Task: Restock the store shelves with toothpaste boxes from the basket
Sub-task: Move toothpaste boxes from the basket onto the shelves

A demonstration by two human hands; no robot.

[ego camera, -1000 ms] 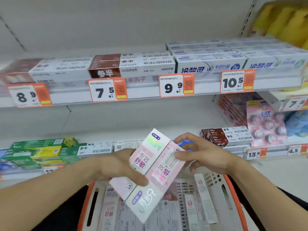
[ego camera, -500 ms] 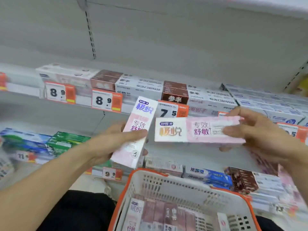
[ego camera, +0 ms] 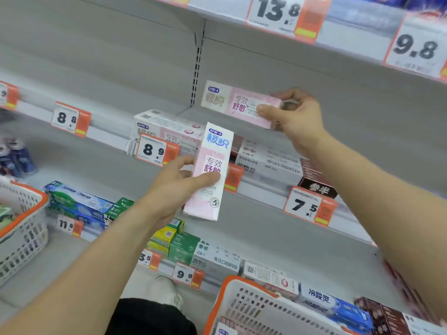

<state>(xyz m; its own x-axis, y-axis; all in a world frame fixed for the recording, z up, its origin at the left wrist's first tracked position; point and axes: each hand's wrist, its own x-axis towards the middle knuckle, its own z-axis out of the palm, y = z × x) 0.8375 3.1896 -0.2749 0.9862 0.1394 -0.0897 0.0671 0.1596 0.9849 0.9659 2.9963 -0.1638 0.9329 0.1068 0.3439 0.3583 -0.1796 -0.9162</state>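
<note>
Two pink toothpaste boxes in play here. The right hand (ego camera: pixel 298 117) pinches one pink box (ego camera: pixel 239 103) by its right end, thumb on the front and fingers curled behind, holding it flat and level up above the middle shelf (ego camera: pixel 263 192), close to the back wall. The left hand (ego camera: pixel 174 187) grips the second pink box (ego camera: pixel 210 171) around its middle, standing it upright with the blue logo on top, right in front of the shelf edge next to the 8.9 price tag (ego camera: pixel 154 149). Behind that tag there's a matching pink box (ego camera: pixel 167 128) already lying on the shelf, with brown and white boxes (ego camera: pixel 273 160) beside it. The white basket with the orange rim (ego camera: pixel 242 303) sits at the bottom, a few boxes only just visible inside
</note>
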